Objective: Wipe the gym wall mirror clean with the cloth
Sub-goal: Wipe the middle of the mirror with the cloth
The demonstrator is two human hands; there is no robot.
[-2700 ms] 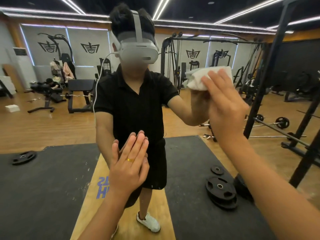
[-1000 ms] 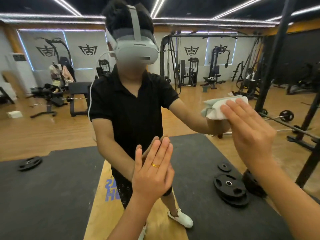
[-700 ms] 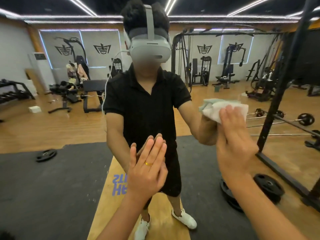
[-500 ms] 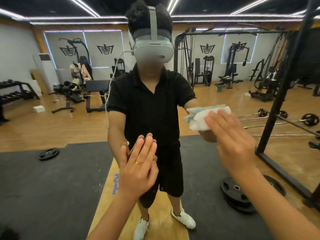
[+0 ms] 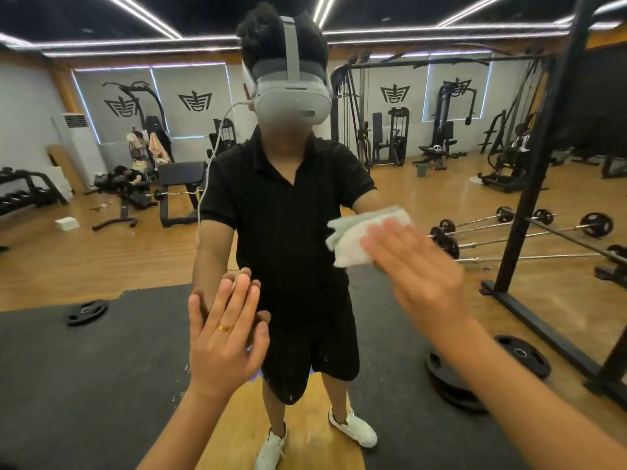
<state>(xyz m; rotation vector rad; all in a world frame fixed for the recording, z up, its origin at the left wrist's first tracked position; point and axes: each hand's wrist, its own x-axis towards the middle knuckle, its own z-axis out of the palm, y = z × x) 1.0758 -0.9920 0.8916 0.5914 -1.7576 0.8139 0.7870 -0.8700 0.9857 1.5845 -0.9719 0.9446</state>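
Right hand [image 5: 420, 283] presses folded white, green-edged cloth [image 5: 353, 237] on mirror [image 5: 84, 252].

A single wide-angle camera on the person's head faces the mirror [image 5: 101, 259] squarely, close enough that the left hand [image 5: 224, 340] lies flat on the glass. The headset [image 5: 291, 100] shows reflected at 12 o'clock. The left forearm [image 5: 176, 432] enters from 7 o'clock, the right forearm [image 5: 543, 418] from 4 o'clock.

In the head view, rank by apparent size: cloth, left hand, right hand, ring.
Largest, the right hand and left hand: too alike to rank, the right blurred.
Then the cloth, partly under the right hand.
Smallest, the ring.
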